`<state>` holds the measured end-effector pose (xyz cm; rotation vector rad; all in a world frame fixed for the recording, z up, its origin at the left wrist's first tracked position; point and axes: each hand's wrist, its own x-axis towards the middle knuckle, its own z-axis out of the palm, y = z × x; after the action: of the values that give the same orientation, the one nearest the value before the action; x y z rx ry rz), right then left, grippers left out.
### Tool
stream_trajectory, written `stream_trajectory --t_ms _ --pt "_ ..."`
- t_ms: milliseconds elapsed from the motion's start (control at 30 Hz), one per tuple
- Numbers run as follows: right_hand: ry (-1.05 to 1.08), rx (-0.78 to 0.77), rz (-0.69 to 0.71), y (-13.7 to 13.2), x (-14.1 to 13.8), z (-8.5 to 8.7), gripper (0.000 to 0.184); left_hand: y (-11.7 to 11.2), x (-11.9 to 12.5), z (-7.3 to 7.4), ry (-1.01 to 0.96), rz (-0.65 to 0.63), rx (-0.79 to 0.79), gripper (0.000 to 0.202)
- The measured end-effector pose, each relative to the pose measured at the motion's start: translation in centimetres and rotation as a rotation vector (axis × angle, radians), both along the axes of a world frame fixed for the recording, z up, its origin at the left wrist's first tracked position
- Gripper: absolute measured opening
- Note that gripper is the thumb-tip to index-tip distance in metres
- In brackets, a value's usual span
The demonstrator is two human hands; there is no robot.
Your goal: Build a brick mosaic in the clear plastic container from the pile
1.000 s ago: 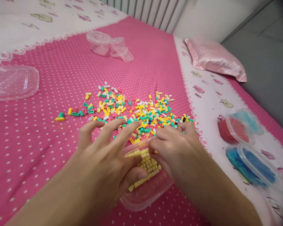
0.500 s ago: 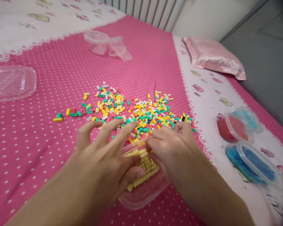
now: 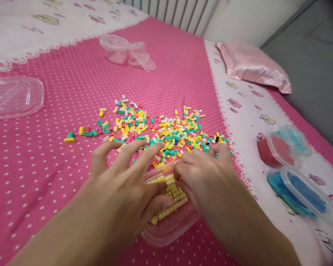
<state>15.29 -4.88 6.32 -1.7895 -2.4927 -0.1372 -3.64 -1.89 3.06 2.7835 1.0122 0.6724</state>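
Head view shows the left hand (image 3: pixel 127 181) spread, fingers parted, its thumb over a block of pale yellow bricks (image 3: pixel 175 194). These sit in rows on a clear plastic tray (image 3: pixel 170 232) between the two hands. The right hand (image 3: pixel 207 173) bends its fingers in at the block's far edge; whether it grips a brick cannot be told. Loose bricks (image 3: pixel 169 135) lie scattered just beyond on the pink sheet (image 3: pixel 58 177).

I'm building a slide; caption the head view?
Left hand and right hand over yellow bricks on clear plastic, loose bricks beyond on pink bedding.
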Motion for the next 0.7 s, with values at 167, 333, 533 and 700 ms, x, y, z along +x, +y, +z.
stream_trajectory --t_ms 167,333,533,700 --pt "-0.013 -0.003 -0.037 -0.21 -0.07 -0.01 0.024 0.16 -0.23 0.14 0.043 -0.037 0.033 0.032" --pt "-0.014 0.019 -0.051 -0.12 -0.28 -0.29 0.024 -0.33 0.24 0.14 -0.027 0.051 -0.008 0.034" --pt "0.008 0.009 -0.066 -0.08 -0.46 -0.45 0.026 -0.38 0.63 0.14 -0.032 0.053 -0.017 0.033" --pt "0.006 -0.008 -0.072 0.06 -0.49 -0.42 0.024 -0.42 0.58 0.15 -0.032 0.052 -0.011 0.038"
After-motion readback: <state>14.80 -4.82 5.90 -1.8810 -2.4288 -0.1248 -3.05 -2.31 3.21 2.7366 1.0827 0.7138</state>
